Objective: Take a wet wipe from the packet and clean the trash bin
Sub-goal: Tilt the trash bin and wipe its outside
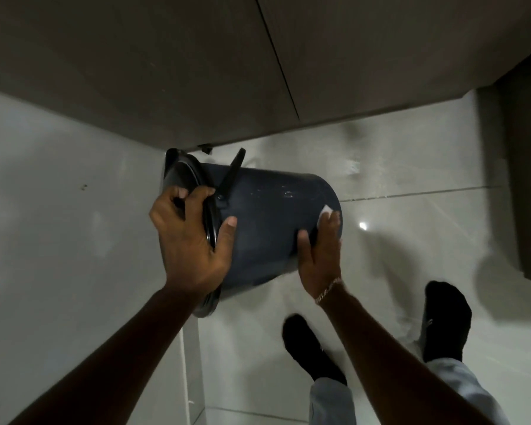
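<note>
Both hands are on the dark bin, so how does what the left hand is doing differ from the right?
The left hand clamps the lid end of the trash bin, fingers curled over the rim; the right hand lies flatter near the bottom end. The left hand holds only the bin; the right presses a white wet wipe against it. Only the right wrist wears a bracelet. Both touch the tipped-over bin.

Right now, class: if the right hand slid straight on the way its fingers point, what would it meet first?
Its fingers already press the wet wipe against the trash bin; the right hand would probably slide off the bin's base end, toward the floor tiles.
</note>
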